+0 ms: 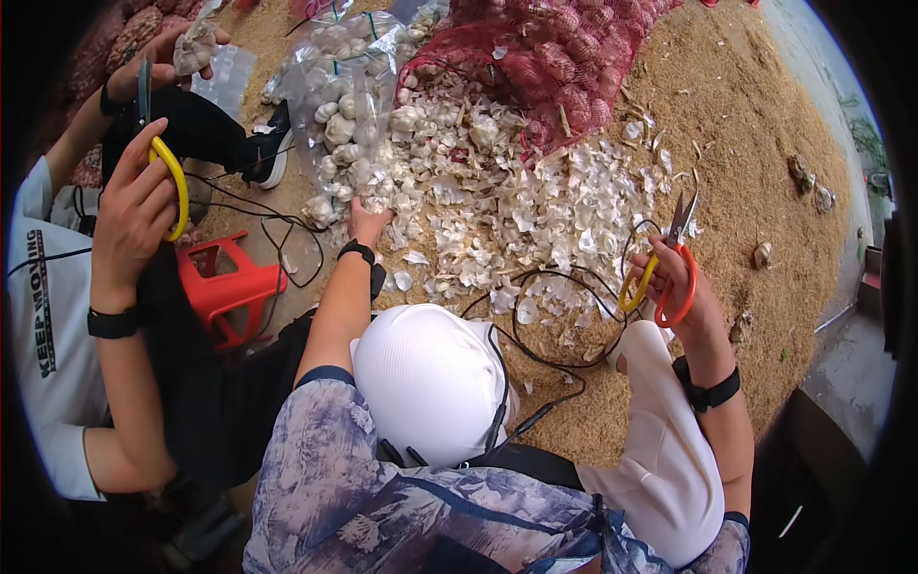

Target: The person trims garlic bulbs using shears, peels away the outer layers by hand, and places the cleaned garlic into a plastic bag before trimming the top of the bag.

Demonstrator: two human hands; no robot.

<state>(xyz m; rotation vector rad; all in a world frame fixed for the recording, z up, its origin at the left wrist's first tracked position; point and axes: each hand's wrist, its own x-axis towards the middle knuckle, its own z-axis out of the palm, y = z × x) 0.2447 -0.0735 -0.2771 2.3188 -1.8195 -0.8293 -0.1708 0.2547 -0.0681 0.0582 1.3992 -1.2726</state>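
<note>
My left hand (pixel 367 224) reaches into the garlic heap beside a clear plastic bag (pixel 346 72) of white garlic bulbs. Its fingertips are hidden among the bulbs and skins, so I cannot tell whether it grips one. My right hand (pixel 696 298) is closed on a pair of scissors (pixel 678 237) with one yellow and one red handle loop, blades slightly apart and pointing away from me. Between my hands spread garlic bulbs (pixel 492 131) and loose white skins (pixel 564 215).
A co-worker on the left holds yellow-handled scissors (pixel 178 187) and a garlic bulb (pixel 194 48). A red stool (pixel 229 287) stands beside them. At the back lies a red mesh sack (pixel 574 72) of garlic. Black cables (pixel 521 335) loop over the chaff-covered ground (pixel 765 124).
</note>
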